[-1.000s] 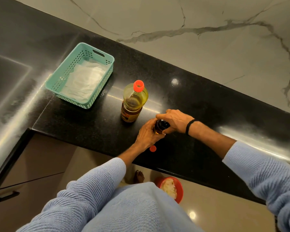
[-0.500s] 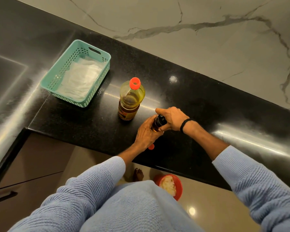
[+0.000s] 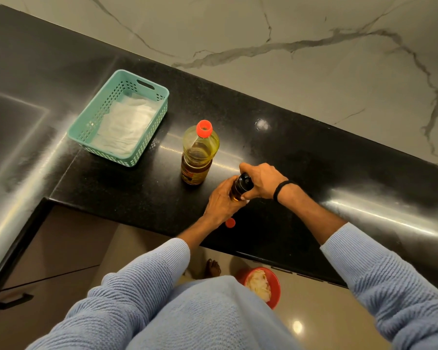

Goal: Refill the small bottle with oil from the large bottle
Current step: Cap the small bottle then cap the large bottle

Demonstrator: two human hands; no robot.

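The large oil bottle (image 3: pixel 197 154), yellow with a red-orange top, stands upright on the black counter (image 3: pixel 127 193). Just right of it is the small dark bottle (image 3: pixel 240 186) with a black cap. My left hand (image 3: pixel 221 200) grips the small bottle's body from the near side. My right hand (image 3: pixel 262 179) is wrapped round its black cap from the right. A small red cap (image 3: pixel 230 223) lies on the counter near the front edge, by my left wrist.
A teal plastic basket (image 3: pixel 139 83) lined with white paper sits on the counter to the left. A marble wall rises behind the counter. Below the counter edge, a red bowl (image 3: pixel 273 279) with pale scraps stands on the floor beside a bare foot.
Both hands stay on the small bottle; the right hand has shifted slightly round the cap. The camera view has drifted a little, so everything sits slightly lower right in frame.
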